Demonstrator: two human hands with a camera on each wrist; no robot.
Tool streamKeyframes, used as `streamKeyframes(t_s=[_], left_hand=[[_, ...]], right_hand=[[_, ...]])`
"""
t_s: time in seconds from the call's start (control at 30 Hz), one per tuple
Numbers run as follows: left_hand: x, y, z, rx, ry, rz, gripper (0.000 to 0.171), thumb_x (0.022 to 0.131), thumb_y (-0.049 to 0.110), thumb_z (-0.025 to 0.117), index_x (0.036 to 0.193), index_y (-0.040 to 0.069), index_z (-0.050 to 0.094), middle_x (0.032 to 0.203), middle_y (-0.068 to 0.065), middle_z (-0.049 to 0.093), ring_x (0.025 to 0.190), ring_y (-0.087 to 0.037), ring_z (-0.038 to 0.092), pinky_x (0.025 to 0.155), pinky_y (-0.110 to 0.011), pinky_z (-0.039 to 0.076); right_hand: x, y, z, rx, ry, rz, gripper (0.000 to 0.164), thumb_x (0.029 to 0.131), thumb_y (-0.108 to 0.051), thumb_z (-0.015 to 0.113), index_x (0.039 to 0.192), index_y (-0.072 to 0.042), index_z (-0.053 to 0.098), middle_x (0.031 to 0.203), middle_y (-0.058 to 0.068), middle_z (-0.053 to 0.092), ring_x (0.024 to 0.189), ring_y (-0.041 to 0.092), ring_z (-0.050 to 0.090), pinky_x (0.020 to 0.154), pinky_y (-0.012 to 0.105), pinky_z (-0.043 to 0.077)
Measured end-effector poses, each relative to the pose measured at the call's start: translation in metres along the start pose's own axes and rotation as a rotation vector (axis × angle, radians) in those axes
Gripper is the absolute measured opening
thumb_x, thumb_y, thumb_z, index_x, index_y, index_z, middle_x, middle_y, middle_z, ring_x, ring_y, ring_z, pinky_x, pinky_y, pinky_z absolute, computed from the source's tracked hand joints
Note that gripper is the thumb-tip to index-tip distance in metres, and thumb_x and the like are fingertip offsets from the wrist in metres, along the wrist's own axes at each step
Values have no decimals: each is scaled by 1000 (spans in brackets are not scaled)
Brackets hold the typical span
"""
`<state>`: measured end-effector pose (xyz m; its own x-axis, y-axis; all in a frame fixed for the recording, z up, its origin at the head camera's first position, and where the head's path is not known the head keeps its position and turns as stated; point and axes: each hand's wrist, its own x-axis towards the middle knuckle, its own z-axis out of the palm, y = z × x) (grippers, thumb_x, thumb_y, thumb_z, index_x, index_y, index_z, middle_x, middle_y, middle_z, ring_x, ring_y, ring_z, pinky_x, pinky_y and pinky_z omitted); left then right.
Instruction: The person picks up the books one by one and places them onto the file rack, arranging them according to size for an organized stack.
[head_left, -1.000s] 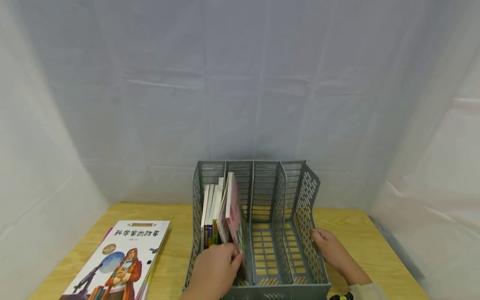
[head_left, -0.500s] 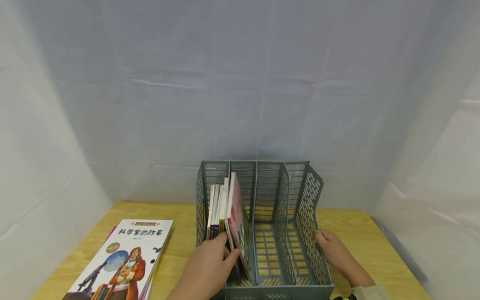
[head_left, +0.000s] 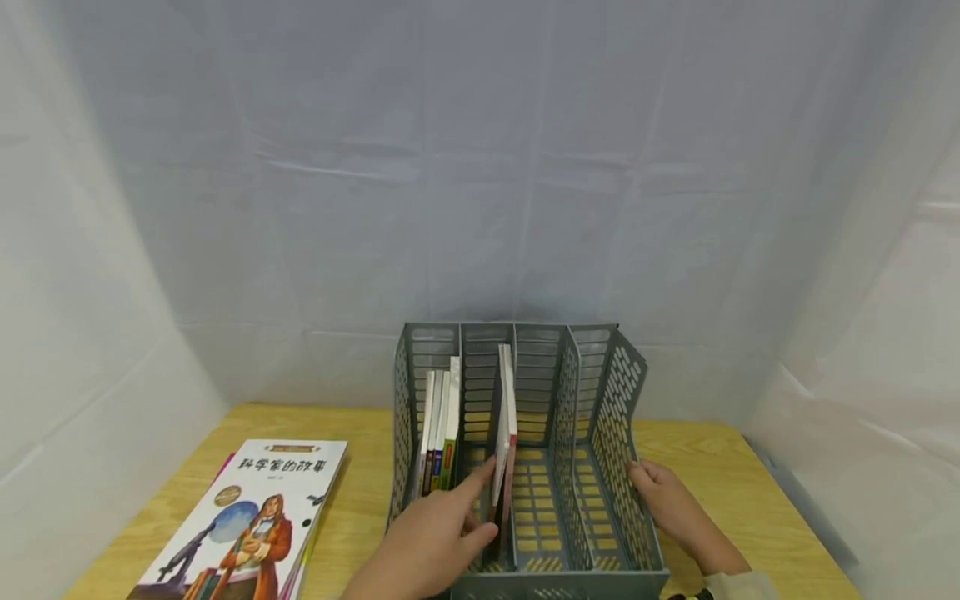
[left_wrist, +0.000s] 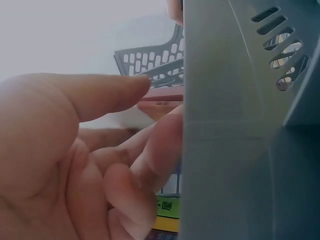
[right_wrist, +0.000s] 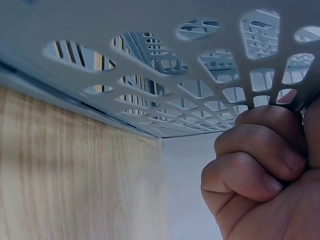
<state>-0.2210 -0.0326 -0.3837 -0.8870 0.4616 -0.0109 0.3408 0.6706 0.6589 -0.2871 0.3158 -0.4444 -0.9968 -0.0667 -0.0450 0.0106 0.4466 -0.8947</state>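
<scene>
A grey slotted file rack (head_left: 558, 585) with upright dividers stands on the table. My left hand (head_left: 427, 537) reaches into its second compartment from the left. The straight index finger touches thin books (head_left: 507, 433) that stand upright close to the divider on their right; the thumb lies near their front edges. In the left wrist view a pink spine (left_wrist: 167, 94) shows just past the thumb, and the rack's front hides part of the fingers. My right hand (head_left: 675, 508) grips the rack's right side wall (right_wrist: 165, 85), with curled fingers at its slots in the right wrist view.
Several books (head_left: 442, 417) stand in the leftmost compartment. A small pile with a white illustrated book (head_left: 300, 492) on top lies left of the rack on the wooden table (head_left: 367, 442). White sheeting (head_left: 480, 208) hangs behind and at both sides.
The pink-spined books have tipped rightward from a lean to the left to nearly upright by the divider. My left hand has followed, its index finger now extended. The right hand stays at the wall.
</scene>
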Motion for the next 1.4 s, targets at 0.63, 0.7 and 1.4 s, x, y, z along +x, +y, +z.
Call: streamKeyframes(t_s=[0.63, 0.7, 1.4], left_hand=[[27, 13, 17, 13, 257, -116, 71, 98, 45, 69, 149, -1, 49, 51, 5, 52, 38, -11, 41, 38, -29, 30], [27, 16, 16, 58, 296, -85, 50, 100, 30, 66, 136, -3, 59, 47, 8, 41, 38, -9, 30, 38, -26, 24], [11, 12, 11, -29, 176, -55, 64, 99, 27, 68, 152, -2, 46, 57, 6, 56, 43, -11, 45, 40, -29, 34]], right_hand=[[0, 2, 2, 8, 32, -16, 43, 112, -34, 41, 77, -10, 43, 67, 2, 43, 60, 16, 40, 58, 30, 40], [0, 2, 2, 20, 21, -19, 42, 112, -34, 40, 78, -9, 44, 68, 3, 46, 60, 16, 43, 58, 30, 43], [1, 4, 2, 16, 8, -4, 41, 113, -34, 39, 81, -9, 46, 70, 4, 50, 62, 18, 48, 59, 32, 47]])
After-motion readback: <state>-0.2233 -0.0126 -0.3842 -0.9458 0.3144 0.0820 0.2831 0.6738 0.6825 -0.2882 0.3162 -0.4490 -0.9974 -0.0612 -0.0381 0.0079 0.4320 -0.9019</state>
